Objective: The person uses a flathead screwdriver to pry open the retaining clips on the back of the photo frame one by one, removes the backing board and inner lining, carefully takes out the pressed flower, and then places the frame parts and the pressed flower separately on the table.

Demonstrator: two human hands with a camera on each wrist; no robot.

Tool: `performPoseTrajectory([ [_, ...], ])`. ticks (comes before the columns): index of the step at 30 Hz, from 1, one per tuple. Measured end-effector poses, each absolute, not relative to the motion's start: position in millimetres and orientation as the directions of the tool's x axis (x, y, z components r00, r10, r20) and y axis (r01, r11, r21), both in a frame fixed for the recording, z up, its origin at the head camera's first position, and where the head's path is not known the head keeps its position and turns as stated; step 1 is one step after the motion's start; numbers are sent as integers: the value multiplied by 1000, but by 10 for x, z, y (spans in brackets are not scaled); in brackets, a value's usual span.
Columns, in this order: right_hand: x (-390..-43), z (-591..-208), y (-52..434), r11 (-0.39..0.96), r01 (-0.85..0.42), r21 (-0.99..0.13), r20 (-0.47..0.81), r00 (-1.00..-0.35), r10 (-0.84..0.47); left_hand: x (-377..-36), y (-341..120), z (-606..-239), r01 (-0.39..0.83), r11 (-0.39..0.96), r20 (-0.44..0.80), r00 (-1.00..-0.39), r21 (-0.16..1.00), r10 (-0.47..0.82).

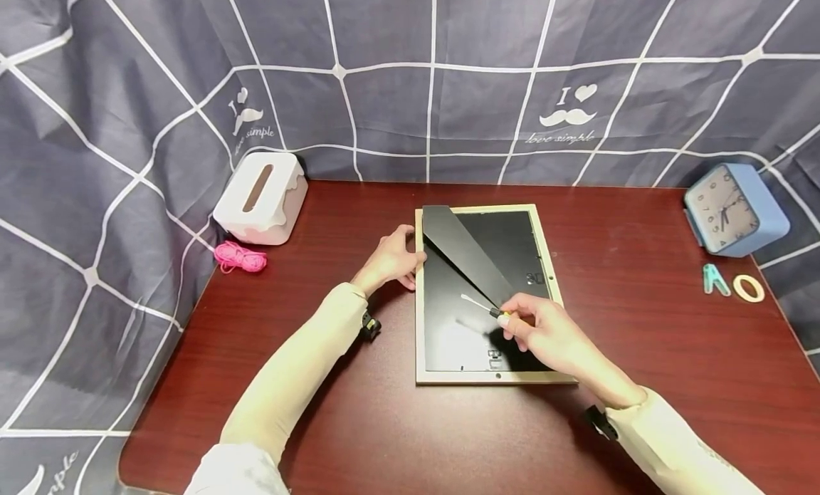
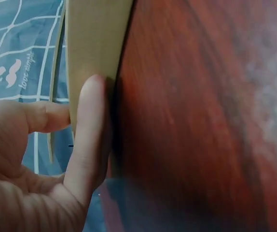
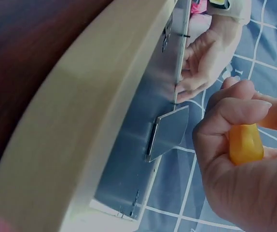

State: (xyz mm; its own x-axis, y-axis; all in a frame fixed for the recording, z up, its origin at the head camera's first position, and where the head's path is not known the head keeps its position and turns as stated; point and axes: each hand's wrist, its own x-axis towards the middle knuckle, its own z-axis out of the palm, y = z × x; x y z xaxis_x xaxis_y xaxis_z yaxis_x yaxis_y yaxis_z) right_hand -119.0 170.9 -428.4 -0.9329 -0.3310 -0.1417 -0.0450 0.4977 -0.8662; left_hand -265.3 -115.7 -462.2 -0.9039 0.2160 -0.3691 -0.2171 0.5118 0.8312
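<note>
A picture frame (image 1: 419,324) with a pale wooden border lies back up on the table, showing its black backing board (image 1: 448,338). The black stand leg (image 1: 464,246) slants across that board, raised from it in the right wrist view. My right hand (image 1: 544,331) grips a screwdriver (image 1: 477,303) over the board; its yellow handle (image 3: 246,144) shows between curled fingers, and its metal shaft points up and left. At the left border my left hand (image 1: 393,258) holds the frame's edge, one finger (image 2: 92,130) along the outer side and the thumb at the rim.
On the reddish-brown table (image 1: 359,424) stands a white tissue box (image 1: 263,196) at the back left, with pink yarn (image 1: 240,257) before it. A blue alarm clock (image 1: 737,210), a teal letter A (image 1: 715,280) and a cream ring (image 1: 748,288) are at the right. Grey curtain (image 1: 384,110) hangs behind.
</note>
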Motion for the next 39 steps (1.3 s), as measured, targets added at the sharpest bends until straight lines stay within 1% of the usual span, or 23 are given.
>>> performPoseTrajectory([
  [2, -1187, -4287, 1713, 502, -51, -863, -133, -936, -325, -2709, -1210, -4574, -203, 542, -373, -900, 816, 225],
  [3, -1186, -4288, 1716, 505, -56, -861, -129, -938, -323, -2761, -1240, -4557, -177, 553, -349, -910, 815, 224],
  [5, -1183, -4287, 1721, 508, -69, -858, -116, -940, -322, -2902, -1298, -4530, -63, 608, -246, -943, 792, 223],
  [7, -1179, -4289, 1727, 524, -86, -847, -102, -942, -320, -3073, -1335, -4526, 84, 669, -105, -965, 738, 238],
  [9, -1176, -4290, 1727, 550, -95, -830, -100, -944, -313, -3231, -1339, -4562, 209, 710, 1, -959, 673, 282],
  [10, -1174, -4289, 1726, 563, -98, -821, -100, -945, -311, -3298, -1336, -4585, 261, 726, 30, -949, 636, 315],
  [13, -1176, -4289, 1717, 597, -95, -797, -110, -949, -297, -3434, -1312, -4664, 331, 731, 42, -923, 596, 384],
  [18, -1189, -4266, 1711, 633, -64, -771, -126, -960, -251, -3491, -1327, -4699, 322, 789, 37, -934, 523, 356],
  [20, -1197, -4255, 1718, 647, -60, -760, -123, -964, -234, -3492, -1370, -4696, 305, 800, 21, -939, 518, 344],
  [22, -1206, -4247, 1729, 650, -64, -758, -113, -967, -228, -3597, -1463, -4850, 301, 792, 11, -937, 531, 348],
  [24, -1214, -4240, 1740, 648, -64, -759, -110, -968, -224, -3621, -1546, -4927, 281, 797, -21, -938, 535, 345],
  [27, -1229, -4231, 1755, 655, -66, -753, -108, -969, -221, -3624, -1686, -5123, 262, 798, -24, -945, 542, 327],
  [29, -1240, -4223, 1763, 666, -65, -743, -111, -969, -219, -3440, -1720, -5033, 243, 808, -50, -947, 537, 318],
  [32, -1260, -4211, 1769, 681, -68, -729, -114, -969, -218, -3149, -1762, -4891, 212, 783, -96, -940, 585, 327],
  [35, -1293, -4198, 1761, 679, -73, -730, -112, -968, -224, -2811, -1761, -4667, 124, 734, -203, -918, 668, 340],
  [39, -1361, -4190, 1733, 672, -85, -735, -109, -965, -241, -2511, -1752, -4598, 4, 654, -302, -885, 756, 354],
])
